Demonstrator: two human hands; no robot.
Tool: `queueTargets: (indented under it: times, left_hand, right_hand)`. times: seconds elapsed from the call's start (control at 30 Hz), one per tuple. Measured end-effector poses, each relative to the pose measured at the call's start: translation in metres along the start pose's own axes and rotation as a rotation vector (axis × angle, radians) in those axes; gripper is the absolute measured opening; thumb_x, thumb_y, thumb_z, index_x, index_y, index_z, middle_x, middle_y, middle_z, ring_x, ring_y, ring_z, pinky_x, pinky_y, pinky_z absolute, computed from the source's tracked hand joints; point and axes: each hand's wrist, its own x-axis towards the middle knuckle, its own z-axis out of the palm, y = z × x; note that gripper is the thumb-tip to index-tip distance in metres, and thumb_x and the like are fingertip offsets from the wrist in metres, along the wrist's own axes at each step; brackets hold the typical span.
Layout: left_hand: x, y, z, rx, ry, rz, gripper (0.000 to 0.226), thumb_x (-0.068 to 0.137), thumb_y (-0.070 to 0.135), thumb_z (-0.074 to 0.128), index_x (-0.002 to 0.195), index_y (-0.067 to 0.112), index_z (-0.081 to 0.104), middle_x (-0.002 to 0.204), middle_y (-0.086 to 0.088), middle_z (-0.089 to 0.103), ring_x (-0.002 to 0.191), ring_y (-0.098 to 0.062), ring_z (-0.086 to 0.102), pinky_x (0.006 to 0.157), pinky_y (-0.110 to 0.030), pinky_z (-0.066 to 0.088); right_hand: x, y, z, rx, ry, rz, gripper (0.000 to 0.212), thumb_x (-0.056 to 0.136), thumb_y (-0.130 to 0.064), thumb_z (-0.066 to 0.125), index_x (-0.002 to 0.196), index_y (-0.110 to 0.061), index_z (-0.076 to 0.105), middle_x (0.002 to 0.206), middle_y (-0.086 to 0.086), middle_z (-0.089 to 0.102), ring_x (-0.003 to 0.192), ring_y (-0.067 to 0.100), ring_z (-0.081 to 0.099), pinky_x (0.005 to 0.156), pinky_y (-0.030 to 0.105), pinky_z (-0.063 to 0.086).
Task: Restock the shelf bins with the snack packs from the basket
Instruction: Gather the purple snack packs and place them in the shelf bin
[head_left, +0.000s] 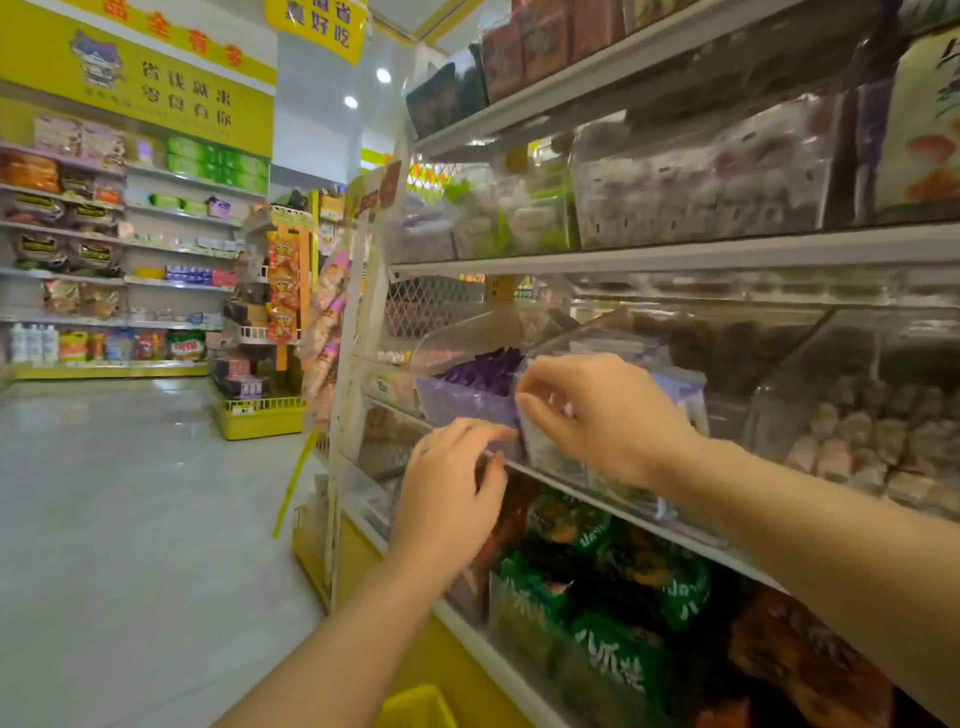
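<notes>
Purple snack packs (483, 371) on end in clear bin (457, 408), long axis near vertical; right hand (608, 415) curled, gripping its rim; left hand (452, 499) half-curled below, hold unclear.

Yellow plastic basket (415, 707), bottom centre: cut off by the lower edge. Pale round packs (852, 441) in the clear plastic bin (810, 353), right: blurred. What the right hand (608, 415) touches: indistinct.

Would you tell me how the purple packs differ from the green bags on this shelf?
The purple packs are small and sit in a clear bin; the green bags are larger and lie one shelf lower. The green bags carry white lettering; none shows on the purple packs. Both sit behind clear fronts.
</notes>
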Motion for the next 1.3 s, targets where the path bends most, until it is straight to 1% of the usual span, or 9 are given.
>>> queueTargets:
  times: [0.2,0.33,0.53,0.67,0.77,0.87,0.97,1.1,1.3]
  left_hand:
    - [-0.122,-0.07,-0.028,0.072,0.057,-0.255,0.027,0.082,0.014,0.052,0.102,0.018,0.07,0.102,0.001,0.066,0.098,-0.021,0.062,0.089,-0.04,0.049]
    - [-0.204,-0.117,-0.046,0.14,0.011,-0.474,0.025,0.084,0.004,0.059,0.101,0.017,0.07,0.102,-0.002,0.067,0.098,-0.023,0.063,0.089,-0.038,0.049]
    - [-0.311,-0.183,-0.078,0.202,-0.078,-0.817,0.021,0.091,0.009,0.056,0.104,0.02,0.068,0.107,0.002,0.066,0.102,-0.015,0.061,0.087,-0.034,0.048]
    - [-0.375,-0.219,-0.08,0.193,-0.263,-1.047,0.023,0.093,0.014,0.056,0.113,0.021,0.065,0.114,0.001,0.064,0.103,-0.015,0.059,0.088,-0.031,0.047]
    - [-0.414,-0.237,-0.069,0.134,-0.599,-1.201,0.029,0.093,0.02,0.058,0.122,0.02,0.06,0.12,0.0,0.062,0.1,-0.013,0.057,0.083,-0.025,0.046]
    - [-0.441,-0.247,-0.054,0.188,-1.053,-1.155,0.041,0.09,0.027,0.062,0.13,0.021,0.055,0.128,-0.002,0.06,0.111,-0.019,0.057,0.087,-0.025,0.044]
    - [-0.457,-0.25,-0.041,0.256,-1.325,-1.05,0.056,0.085,0.03,0.067,0.137,0.023,0.047,0.136,-0.006,0.051,0.121,-0.025,0.051,0.098,-0.035,0.044]
    - [-0.472,-0.254,-0.036,0.387,-1.43,-0.954,0.064,0.081,0.03,0.069,0.138,0.026,0.04,0.138,-0.007,0.048,0.124,-0.028,0.048,0.101,-0.043,0.043]
    - [-0.479,-0.256,-0.037,0.417,-1.399,-0.918,0.075,0.08,0.038,0.068,0.143,0.029,0.029,0.14,-0.006,0.043,0.125,-0.03,0.045,0.097,-0.044,0.045]
  right_hand:
    - [-0.058,-0.075,0.136,0.149,-0.243,-0.046,0.015,0.09,-0.036,0.053,0.1,-0.03,0.061,0.096,-0.009,0.068,0.094,0.016,0.063,0.065,0.028,0.037]
    - [-0.101,-0.12,0.226,0.288,-0.446,0.017,0.016,0.091,-0.034,0.052,0.101,-0.029,0.063,0.097,-0.009,0.069,0.095,0.018,0.063,0.072,0.032,0.048]
    - [-0.164,-0.173,0.337,0.464,-0.771,0.103,0.021,0.092,-0.032,0.053,0.107,-0.024,0.064,0.1,-0.003,0.069,0.094,0.019,0.063,0.072,0.031,0.048]
    - [-0.198,-0.196,0.397,0.59,-1.061,0.157,0.026,0.094,-0.031,0.053,0.116,-0.019,0.06,0.108,0.003,0.065,0.095,0.022,0.061,0.078,0.034,0.051]
    - [-0.224,-0.209,0.435,0.651,-1.26,0.145,0.031,0.093,-0.026,0.055,0.123,-0.018,0.056,0.114,0.006,0.064,0.096,0.023,0.06,0.08,0.033,0.051]
    - [-0.251,-0.222,0.464,0.678,-1.387,0.103,0.036,0.09,-0.025,0.059,0.125,-0.019,0.056,0.121,0.007,0.061,0.103,0.023,0.059,0.081,0.03,0.048]
    - [-0.269,-0.233,0.483,0.698,-1.462,0.066,0.046,0.085,-0.029,0.068,0.128,-0.021,0.054,0.125,0.005,0.06,0.109,0.024,0.058,0.082,0.028,0.045]
    - [-0.278,-0.242,0.498,0.709,-1.505,0.041,0.063,0.073,-0.032,0.08,0.128,-0.024,0.051,0.122,0.001,0.059,0.107,0.022,0.057,0.089,0.034,0.048]
    - [-0.277,-0.244,0.503,0.776,-1.491,0.138,0.056,0.08,-0.023,0.074,0.13,-0.021,0.049,0.124,0.005,0.06,0.106,0.022,0.058,0.088,0.031,0.048]
